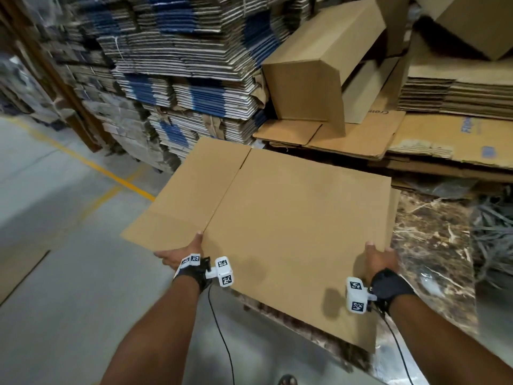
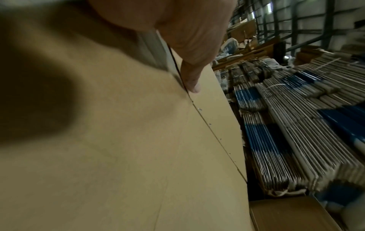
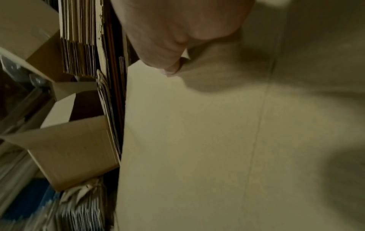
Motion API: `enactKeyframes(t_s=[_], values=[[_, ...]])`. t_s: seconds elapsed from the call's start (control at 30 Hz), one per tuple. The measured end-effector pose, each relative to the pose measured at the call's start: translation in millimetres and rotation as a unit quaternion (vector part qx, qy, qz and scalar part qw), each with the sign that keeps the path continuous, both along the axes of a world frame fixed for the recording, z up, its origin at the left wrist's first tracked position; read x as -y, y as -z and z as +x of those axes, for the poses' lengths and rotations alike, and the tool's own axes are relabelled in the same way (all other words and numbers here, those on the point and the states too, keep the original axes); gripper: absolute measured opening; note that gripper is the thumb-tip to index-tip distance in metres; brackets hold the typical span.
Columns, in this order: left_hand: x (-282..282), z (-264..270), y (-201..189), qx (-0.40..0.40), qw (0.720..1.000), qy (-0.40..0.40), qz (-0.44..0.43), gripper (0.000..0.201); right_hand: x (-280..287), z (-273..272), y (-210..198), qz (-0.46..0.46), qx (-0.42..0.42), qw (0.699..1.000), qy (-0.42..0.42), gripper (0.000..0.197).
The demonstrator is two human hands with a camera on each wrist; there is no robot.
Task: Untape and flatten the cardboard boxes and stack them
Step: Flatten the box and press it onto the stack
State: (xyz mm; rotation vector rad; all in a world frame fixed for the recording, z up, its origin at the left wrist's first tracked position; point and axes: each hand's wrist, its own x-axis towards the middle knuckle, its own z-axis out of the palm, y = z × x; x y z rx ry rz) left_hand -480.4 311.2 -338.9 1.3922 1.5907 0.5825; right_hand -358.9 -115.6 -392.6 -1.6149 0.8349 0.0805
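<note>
A large flattened brown cardboard box (image 1: pixel 291 218) is held level in front of me, over a marble-patterned slab (image 1: pixel 433 245). My left hand (image 1: pixel 184 252) grips its near left edge, thumb on top by the flap slit; the left wrist view shows that thumb (image 2: pixel 192 84) pressing beside the slit on the flattened box (image 2: pixel 138 156). My right hand (image 1: pixel 381 258) grips the near right corner, fingers curled over the edge. In the right wrist view the hand (image 3: pixel 173 46) pinches the flattened box (image 3: pixel 197 140) at its edge.
An unflattened open box (image 1: pixel 319 65) lies tilted on a low stack of flat cardboard (image 1: pixel 361 140) ahead. Tall bundles of flattened cartons (image 1: pixel 180 79) fill the back left. Grey floor with a yellow line (image 1: pixel 97 168) lies left; plastic straps (image 1: pixel 494 234) pile at right.
</note>
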Motion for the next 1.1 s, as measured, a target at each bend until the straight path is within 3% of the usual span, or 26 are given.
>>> enactKeyframes(t_s=[0.13,0.27,0.37,0.47,0.53,0.6,0.63,0.7,0.8,0.87,0.93,1.0,1.1], values=[[-6,20,6,-0.07,0.989,0.129,-0.034,0.137,17,14,6,0.036,-0.053,0.997,-0.044,0.042],[5,31,35,-0.155,0.948,0.271,-0.063,0.12,20,7,16,-0.012,-0.053,0.998,-0.042,0.027],[9,26,56,-0.205,0.92,0.327,-0.076,0.12,22,9,31,-0.024,-0.057,0.998,-0.022,0.033],[-6,28,82,-0.204,0.9,0.379,-0.076,0.132,28,19,28,-0.057,-0.055,0.997,-0.027,0.034],[-10,29,87,-0.196,0.893,0.398,-0.082,0.139,33,26,25,-0.061,-0.047,0.996,-0.048,0.025],[-18,34,101,-0.197,0.887,0.409,-0.079,0.132,35,28,19,-0.084,-0.033,0.992,-0.086,0.017],[-2,33,74,-0.211,0.878,0.424,-0.075,0.124,36,28,19,-0.102,-0.027,0.99,-0.098,0.023],[10,38,59,-0.222,0.869,0.439,-0.058,0.112,39,30,26,-0.157,-0.037,0.978,-0.129,0.041],[23,39,55,-0.25,0.857,0.45,-0.032,0.112,57,46,86,-0.243,-0.085,0.95,-0.177,0.079],[27,40,65,-0.282,0.847,0.45,-0.023,0.114,60,46,103,-0.287,-0.091,0.935,-0.189,0.093],[36,40,70,-0.321,0.836,0.445,0.023,0.114,58,38,101,-0.299,-0.097,0.931,-0.186,0.087],[43,42,73,-0.355,0.818,0.446,0.08,0.111,41,20,56,-0.311,-0.111,0.922,-0.202,0.074],[52,51,76,-0.37,0.75,0.527,0.151,0.1,36,16,38,-0.334,-0.133,0.903,-0.235,0.072]])
